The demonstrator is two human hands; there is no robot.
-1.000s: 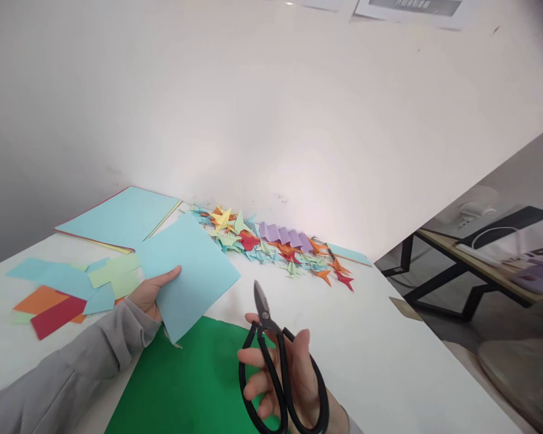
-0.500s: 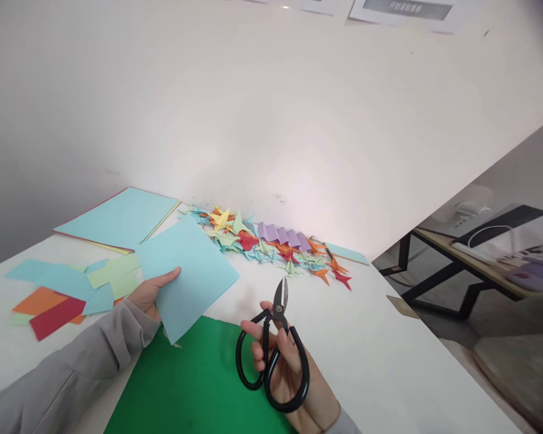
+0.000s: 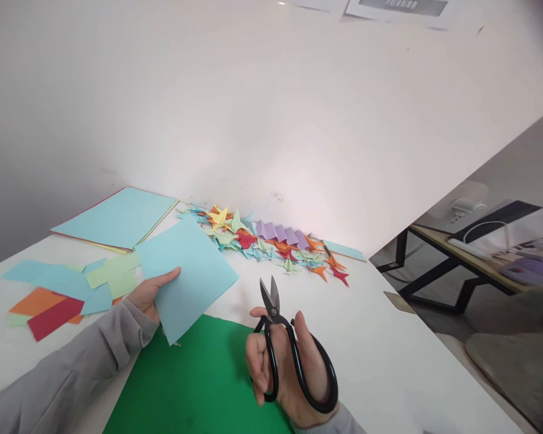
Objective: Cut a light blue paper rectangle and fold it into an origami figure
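Hands hold scissors [image 3: 294, 355] and blue sheet [image 3: 187, 274] over green paper's edge [image 3: 226, 322].

Right hand [image 3: 285, 367] regripped the scissors [image 3: 294, 355]: fingers now through both loops, hand closed around the handles. Blades, shut a second ago, now slightly parted, tip at lower centre of frame, pointing up.

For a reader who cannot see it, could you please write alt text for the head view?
A person's right hand holds black scissors, blades slightly open, over a green sheet, while the left hand holds a light blue paper square. Folded paper shapes line the wall on the white table.
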